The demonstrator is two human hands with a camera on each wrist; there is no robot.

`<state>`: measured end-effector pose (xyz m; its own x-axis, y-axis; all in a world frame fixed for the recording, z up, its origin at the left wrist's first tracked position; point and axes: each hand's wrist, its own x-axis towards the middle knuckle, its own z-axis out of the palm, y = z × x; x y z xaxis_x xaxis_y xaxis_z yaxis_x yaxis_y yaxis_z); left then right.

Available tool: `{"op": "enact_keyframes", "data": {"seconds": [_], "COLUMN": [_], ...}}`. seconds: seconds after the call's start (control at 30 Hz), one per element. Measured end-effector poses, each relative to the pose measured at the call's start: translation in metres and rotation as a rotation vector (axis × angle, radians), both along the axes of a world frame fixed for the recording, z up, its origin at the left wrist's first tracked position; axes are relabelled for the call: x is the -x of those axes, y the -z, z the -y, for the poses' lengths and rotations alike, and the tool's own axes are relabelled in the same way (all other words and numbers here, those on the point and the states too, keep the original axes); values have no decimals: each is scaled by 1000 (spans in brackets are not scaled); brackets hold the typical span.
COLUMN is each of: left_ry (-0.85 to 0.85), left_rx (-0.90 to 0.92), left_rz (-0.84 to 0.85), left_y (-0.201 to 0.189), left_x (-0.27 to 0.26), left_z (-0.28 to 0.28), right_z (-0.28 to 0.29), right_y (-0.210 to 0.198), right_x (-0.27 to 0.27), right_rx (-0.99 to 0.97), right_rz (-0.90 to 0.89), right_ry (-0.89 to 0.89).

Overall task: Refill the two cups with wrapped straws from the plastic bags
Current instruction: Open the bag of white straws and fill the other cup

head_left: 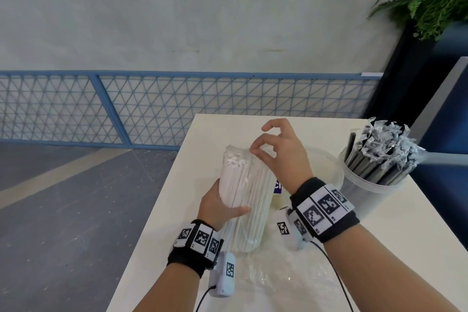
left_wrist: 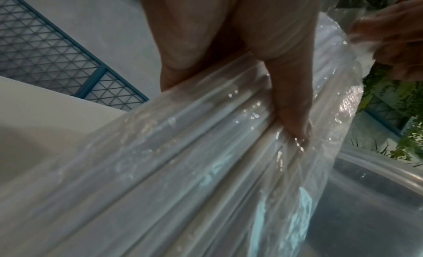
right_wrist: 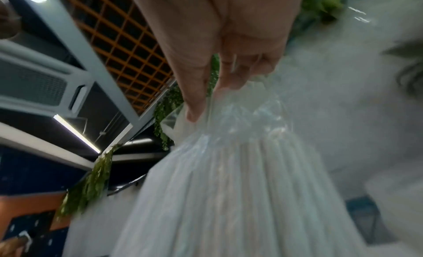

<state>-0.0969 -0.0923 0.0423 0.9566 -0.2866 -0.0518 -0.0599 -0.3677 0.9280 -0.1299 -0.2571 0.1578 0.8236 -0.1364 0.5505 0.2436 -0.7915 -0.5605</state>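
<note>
A clear plastic bag of white wrapped straws (head_left: 247, 192) stands tilted on the white table (head_left: 379, 248). My left hand (head_left: 222, 208) grips the bag around its middle, thumb across the front. My right hand (head_left: 255, 151) pinches the gathered plastic at the bag's top. In the left wrist view the left hand (left_wrist: 228, 90) presses into the bag (left_wrist: 183, 170). In the right wrist view the right hand (right_wrist: 210, 99) pinches the bunched neck of the bag (right_wrist: 240, 188). A clear cup (head_left: 374, 185) at the right holds several black wrapped straws. A second clear cup (head_left: 326, 167) sits partly hidden behind my right wrist.
A crumpled empty plastic bag (head_left: 278, 278) lies flat on the table in front of me. The table's left edge (head_left: 162, 200) drops to a grey floor. A blue mesh fence (head_left: 177, 106) runs behind, and a plant (head_left: 435, 0) stands at the far right.
</note>
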Motion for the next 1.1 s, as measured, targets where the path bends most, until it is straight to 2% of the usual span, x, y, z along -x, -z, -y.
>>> {"op": "enact_keyframes", "data": {"seconds": [0.2, 0.37, 0.47, 0.53, 0.6, 0.63, 0.7, 0.77, 0.9, 1.03, 1.1], "left_ry": [88, 56, 5, 1, 6, 9, 16, 14, -1, 11, 24], "left_rx": [3, -1, 15, 12, 10, 17, 35, 38, 29, 32, 23], "left_rz": [21, 19, 16, 23, 27, 22, 1, -13, -25, -21, -15], "left_y": [-1, 1, 3, 4, 4, 5, 6, 7, 5, 5, 4], "left_x": [2, 0, 1, 0, 0, 0, -1, -2, -2, -2, -2], "left_z": [2, 0, -4, -6, -6, -5, -5, -4, -4, -5, -6], "right_z": [9, 7, 5, 3, 0, -1, 2, 8, 17, 15, 11], "right_y": [-29, -22, -23, -27, -25, -22, -14, -11, -17, -26, -27], "right_x": [-22, -22, -12, -6, -2, -1, -1, 1, 3, 5, 5], "right_rx": [-148, -307, -83, 51, 209, 335, 542, 622, 592, 460, 300], "right_rz": [-47, -34, 144, 206, 39, -76, -255, -369, -497, -367, -390], "right_ry": [72, 34, 73, -25, -184, -193, -125, -61, 10, -77, -146]}}
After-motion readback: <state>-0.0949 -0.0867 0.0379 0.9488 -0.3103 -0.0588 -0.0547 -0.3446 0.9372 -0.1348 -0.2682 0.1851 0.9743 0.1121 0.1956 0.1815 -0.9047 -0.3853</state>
